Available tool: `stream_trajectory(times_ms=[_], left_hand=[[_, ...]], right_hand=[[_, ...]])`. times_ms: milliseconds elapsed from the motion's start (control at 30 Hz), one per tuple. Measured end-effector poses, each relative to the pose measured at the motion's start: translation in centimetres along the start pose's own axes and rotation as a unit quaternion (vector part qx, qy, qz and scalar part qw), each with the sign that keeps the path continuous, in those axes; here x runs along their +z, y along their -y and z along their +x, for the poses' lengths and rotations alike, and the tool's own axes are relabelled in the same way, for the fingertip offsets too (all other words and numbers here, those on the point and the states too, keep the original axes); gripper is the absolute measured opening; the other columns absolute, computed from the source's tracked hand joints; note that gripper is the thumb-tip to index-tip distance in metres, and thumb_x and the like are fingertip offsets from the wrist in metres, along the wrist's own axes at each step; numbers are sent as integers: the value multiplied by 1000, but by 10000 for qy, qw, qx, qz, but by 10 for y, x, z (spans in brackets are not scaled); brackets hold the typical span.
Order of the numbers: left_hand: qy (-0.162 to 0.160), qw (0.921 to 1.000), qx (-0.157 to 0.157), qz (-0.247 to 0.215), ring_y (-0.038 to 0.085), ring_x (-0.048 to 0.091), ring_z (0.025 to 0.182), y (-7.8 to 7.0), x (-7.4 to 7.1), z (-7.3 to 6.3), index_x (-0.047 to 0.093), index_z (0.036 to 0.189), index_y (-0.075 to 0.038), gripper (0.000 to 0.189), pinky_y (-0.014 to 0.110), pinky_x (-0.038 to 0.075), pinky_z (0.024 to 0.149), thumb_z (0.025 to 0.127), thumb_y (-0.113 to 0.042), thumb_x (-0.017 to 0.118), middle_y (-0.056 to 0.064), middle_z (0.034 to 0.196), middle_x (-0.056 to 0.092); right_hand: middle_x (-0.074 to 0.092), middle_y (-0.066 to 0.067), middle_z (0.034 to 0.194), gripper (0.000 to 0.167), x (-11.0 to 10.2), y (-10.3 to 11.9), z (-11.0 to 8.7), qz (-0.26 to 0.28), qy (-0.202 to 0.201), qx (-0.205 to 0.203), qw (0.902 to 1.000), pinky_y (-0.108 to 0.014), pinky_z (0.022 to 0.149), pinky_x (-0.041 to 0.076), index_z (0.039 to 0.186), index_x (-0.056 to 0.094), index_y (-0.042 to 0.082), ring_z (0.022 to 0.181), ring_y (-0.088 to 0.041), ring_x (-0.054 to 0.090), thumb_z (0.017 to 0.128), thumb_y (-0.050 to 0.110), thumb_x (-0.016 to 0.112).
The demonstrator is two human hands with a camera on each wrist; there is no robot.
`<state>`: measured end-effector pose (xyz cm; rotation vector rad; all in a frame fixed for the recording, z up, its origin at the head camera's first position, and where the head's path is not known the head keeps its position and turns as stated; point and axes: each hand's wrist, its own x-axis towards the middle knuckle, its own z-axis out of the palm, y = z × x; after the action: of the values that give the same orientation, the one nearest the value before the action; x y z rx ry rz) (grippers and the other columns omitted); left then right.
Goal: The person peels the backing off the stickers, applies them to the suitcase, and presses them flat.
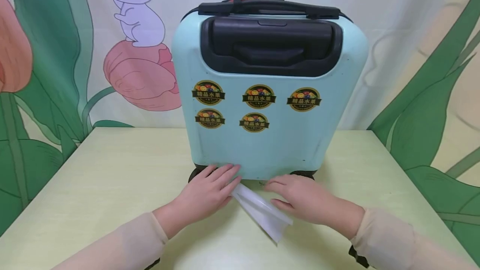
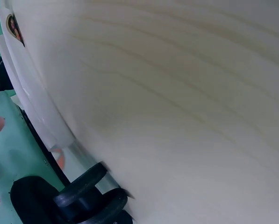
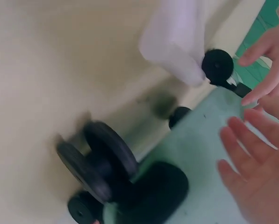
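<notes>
A light-blue suitcase (image 1: 270, 145) stands upright on the table, with several round black-and-gold fruit stickers (image 1: 258, 96) on its face: three in an upper row, two below. My left hand (image 1: 210, 195) is at its lower left edge, fingers extended and overlapping the bottom of the shell. Across from it, my right hand (image 1: 300, 197) sits by the lower right corner with fingers loosely bent and nothing in them. Between the hands lies a curled white sheet (image 1: 260, 211), its far end by my left fingers. One sticker (image 2: 14, 28) shows at the sheet in the left wrist view.
Black wheels (image 3: 99, 158) carry the suitcase. Its black pull handle (image 1: 271, 47) is recessed near the top, below a strap-like carry handle (image 1: 270, 7). The pale wooden table (image 1: 123, 170) extends to both sides. Behind hangs a cloth printed with flowers and a white animal (image 1: 138, 16).
</notes>
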<state>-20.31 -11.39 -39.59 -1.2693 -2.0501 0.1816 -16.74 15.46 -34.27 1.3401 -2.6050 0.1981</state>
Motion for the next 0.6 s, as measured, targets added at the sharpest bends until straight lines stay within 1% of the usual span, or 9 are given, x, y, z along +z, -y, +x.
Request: stream_trajectory(times_ms=[67, 133, 167, 233, 300, 367, 467, 533, 600], left_hand=[[99, 9998, 137, -75, 22, 54, 110, -1, 1, 1, 65, 113, -11, 42, 35, 44, 84, 76, -30, 73, 7, 123, 57], [240, 9993, 285, -94, 21, 56, 103, -2, 3, 2, 66, 108, -12, 36, 32, 45, 80, 75, -27, 72, 5, 116, 60], [324, 9988, 346, -113, 20, 57, 100, -3, 3, 3, 66, 105, -13, 33, 31, 44, 77, 76, -25, 72, 3, 113, 61], [527, 9976, 432, -100, 18, 57, 94, -5, 6, 5, 66, 103, -15, 27, 30, 44, 74, 77, -24, 69, -1, 107, 62], [733, 9962, 464, -109, 17, 57, 92, -7, 8, 6, 67, 101, -16, 21, 29, 44, 72, 80, -21, 66, -4, 104, 63], [965, 9942, 467, -117, 16, 57, 91, -8, 10, 7, 67, 100, -16, 17, 30, 44, 72, 84, -19, 63, -5, 103, 63], [1271, 9906, 497, -80, 16, 57, 91, -9, 12, 7, 67, 100, -17, 16, 30, 45, 73, 86, -18, 62, -5, 104, 62], [1367, 9892, 526, -47, 16, 57, 92, -10, 14, 6, 68, 99, -18, 14, 30, 46, 73, 86, -18, 62, -4, 104, 61], [1381, 9889, 550, -12, 15, 56, 90, -10, 14, 6, 69, 96, -18, 12, 29, 45, 71, 85, -17, 63, -3, 101, 59]], right_hand=[[63, 1, 101, 23, 4, 2, -5, 170, 473, 308, 9983, -30, 72, 50, 107, 65, 9, 85, -14, 62, 87, 20, 65], [63, 1, 98, 23, 9, 3, -7, 334, 783, 571, 9947, -28, 66, 50, 107, 64, 8, 79, -12, 61, 88, 21, 64], [63, 1, 96, 23, 12, 3, -8, 417, 875, 683, 9929, -28, 64, 49, 106, 65, 8, 76, -11, 61, 88, 21, 64], [63, 0, 95, 23, 16, 4, -9, 550, 1023, 918, 9890, -27, 59, 48, 106, 64, 8, 71, -9, 59, 88, 22, 64], [64, -1, 99, 26, 22, 4, -10, 585, 1112, 1112, 9858, -26, 58, 47, 108, 63, 8, 70, -9, 58, 87, 23, 65], [64, 0, 99, 31, 27, 4, -10, 668, 1235, 1342, 9810, -27, 56, 46, 111, 62, 9, 69, -9, 58, 86, 25, 67], [64, 2, 96, 41, 34, 5, -10, 813, 1453, 1659, 9720, -28, 55, 44, 117, 58, 10, 70, -9, 57, 83, 30, 69], [63, 3, 95, 47, 38, 5, -9, 853, 1557, 1794, 9676, -27, 55, 43, 120, 56, 10, 70, -9, 55, 81, 32, 71], [64, 1, 99, 51, 41, 6, -9, 782, 1625, 1850, 9661, -27, 55, 43, 122, 55, 10, 73, -9, 56, 79, 32, 73]])
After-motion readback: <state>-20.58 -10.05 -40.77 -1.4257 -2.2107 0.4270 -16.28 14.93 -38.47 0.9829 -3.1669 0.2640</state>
